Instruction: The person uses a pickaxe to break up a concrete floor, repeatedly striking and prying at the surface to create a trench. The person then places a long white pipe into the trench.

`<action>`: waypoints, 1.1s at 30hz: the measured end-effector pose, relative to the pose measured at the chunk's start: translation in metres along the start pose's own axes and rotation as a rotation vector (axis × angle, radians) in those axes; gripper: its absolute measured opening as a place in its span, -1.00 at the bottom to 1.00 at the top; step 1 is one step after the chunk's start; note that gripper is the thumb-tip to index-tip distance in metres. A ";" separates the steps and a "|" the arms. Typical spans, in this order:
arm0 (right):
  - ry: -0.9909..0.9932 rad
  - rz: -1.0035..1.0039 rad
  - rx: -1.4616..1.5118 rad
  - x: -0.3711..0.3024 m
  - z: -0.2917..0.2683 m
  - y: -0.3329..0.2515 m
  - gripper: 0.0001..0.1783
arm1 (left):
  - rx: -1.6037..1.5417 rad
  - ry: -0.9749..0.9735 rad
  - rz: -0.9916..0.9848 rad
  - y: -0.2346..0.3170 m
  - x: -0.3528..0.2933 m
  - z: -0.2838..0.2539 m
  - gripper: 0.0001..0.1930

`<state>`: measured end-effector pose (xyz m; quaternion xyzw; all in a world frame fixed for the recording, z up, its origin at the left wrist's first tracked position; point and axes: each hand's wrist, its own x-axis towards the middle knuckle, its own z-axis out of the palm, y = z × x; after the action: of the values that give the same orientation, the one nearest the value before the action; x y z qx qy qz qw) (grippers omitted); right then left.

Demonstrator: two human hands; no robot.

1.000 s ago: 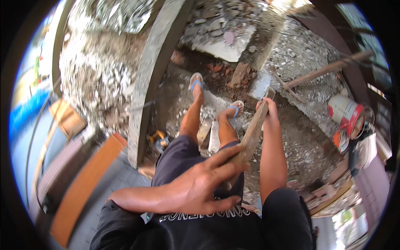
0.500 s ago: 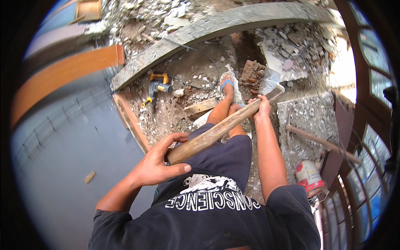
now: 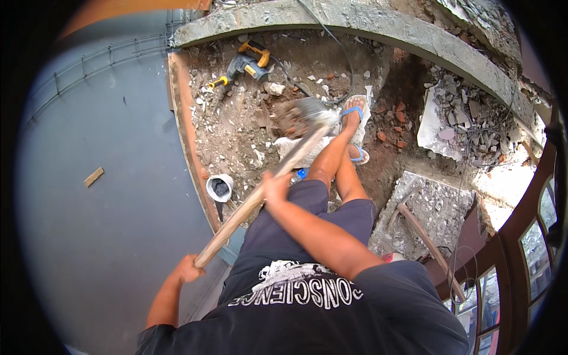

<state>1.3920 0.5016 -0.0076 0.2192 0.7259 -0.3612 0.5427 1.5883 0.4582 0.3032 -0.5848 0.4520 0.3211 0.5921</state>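
A hoe with a long wooden handle (image 3: pixel 245 207) slants across in front of my legs. My left hand (image 3: pixel 190 269) is closed around the handle's lower-left end. Farther up, my right hand (image 3: pixel 276 188) grips it, with the forearm crossing over my shorts. The metal blade (image 3: pixel 315 111) is smeared by motion, just left of my sandalled foot (image 3: pixel 353 112). A brown lump of soil and rubble (image 3: pixel 292 120) shows at the blade, also blurred. Whether the blade touches the ground I cannot tell.
A yellow and grey power tool (image 3: pixel 251 66) lies on rubble ahead, its cable trailing right. A white bucket (image 3: pixel 220 188) stands near the wooden edge board (image 3: pixel 188 130). A concrete beam (image 3: pixel 378 26) crosses the far side. At right, a long-handled tool (image 3: pixel 426 234) rests on a concrete slab (image 3: pixel 435 204).
The hoe head has swung from right to left of my feet. My right hand moved left with it; my left hand, loosely around the handle's end before, now grips it lower and farther left.
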 end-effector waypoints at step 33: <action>-0.115 -0.182 0.469 0.369 -0.237 -0.109 -0.73 | -0.144 0.460 0.737 0.354 0.262 0.050 -0.62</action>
<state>1.0494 0.5849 -0.2900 0.2520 0.6068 -0.5790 0.4827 1.3751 0.5071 -0.0827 -0.4806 0.7269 0.4029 0.2799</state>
